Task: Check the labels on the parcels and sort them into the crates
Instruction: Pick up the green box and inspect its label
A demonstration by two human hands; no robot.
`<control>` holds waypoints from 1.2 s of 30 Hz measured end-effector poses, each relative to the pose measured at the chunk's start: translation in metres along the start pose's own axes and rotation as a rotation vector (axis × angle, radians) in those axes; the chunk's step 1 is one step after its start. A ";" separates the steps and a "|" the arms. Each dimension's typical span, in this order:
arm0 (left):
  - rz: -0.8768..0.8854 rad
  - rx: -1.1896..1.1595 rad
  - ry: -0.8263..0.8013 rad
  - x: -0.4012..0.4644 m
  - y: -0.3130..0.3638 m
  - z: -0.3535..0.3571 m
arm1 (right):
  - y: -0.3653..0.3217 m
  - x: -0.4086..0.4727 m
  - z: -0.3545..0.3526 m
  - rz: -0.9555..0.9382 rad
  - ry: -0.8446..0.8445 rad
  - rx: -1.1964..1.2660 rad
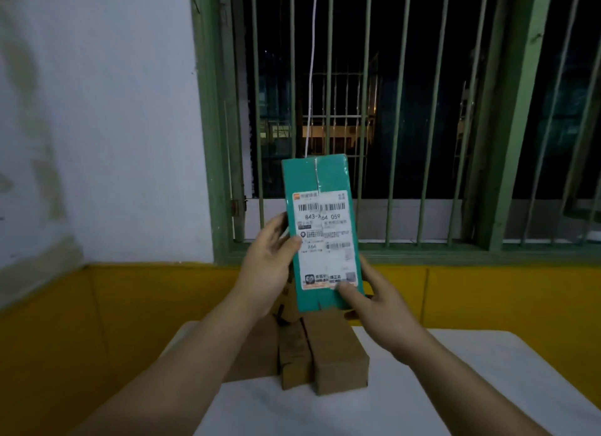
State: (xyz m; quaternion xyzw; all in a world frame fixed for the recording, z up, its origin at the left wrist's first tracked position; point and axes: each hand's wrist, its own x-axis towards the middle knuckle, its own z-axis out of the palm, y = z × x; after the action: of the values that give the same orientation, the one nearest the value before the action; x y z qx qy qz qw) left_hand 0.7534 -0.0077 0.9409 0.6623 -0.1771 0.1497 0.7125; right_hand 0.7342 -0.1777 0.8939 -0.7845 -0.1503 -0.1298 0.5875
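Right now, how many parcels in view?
4, maybe more hidden. A teal parcel is held up in both hands. Three brown ones stand on the white table: right, middle, and one at left, partly behind the left forearm.

The teal cardboard parcel (320,207) stood upright between both hands — above brown cardboard boxes (338,354) on the white counter (455,387), before the green barred window (406,110).

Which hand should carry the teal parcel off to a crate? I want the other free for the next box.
Probably the left hand: it grips the teal parcel mid-side. The right hand only pinches the bottom corner. No crate shows, so direction could change this.
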 end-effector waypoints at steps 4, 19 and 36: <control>-0.048 -0.039 -0.002 -0.001 -0.002 -0.006 | -0.003 0.000 -0.002 0.026 0.039 -0.048; -0.067 -0.044 0.063 -0.005 -0.005 -0.010 | -0.010 -0.005 0.008 0.050 -0.010 0.006; -0.203 -0.024 -0.080 -0.019 -0.017 -0.010 | -0.021 0.001 0.004 0.263 0.090 0.285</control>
State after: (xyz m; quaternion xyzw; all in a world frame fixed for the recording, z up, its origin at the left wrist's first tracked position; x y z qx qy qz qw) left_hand 0.7444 0.0016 0.9165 0.6738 -0.1391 0.0480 0.7241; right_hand 0.7272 -0.1686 0.9117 -0.6998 -0.0370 -0.0641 0.7105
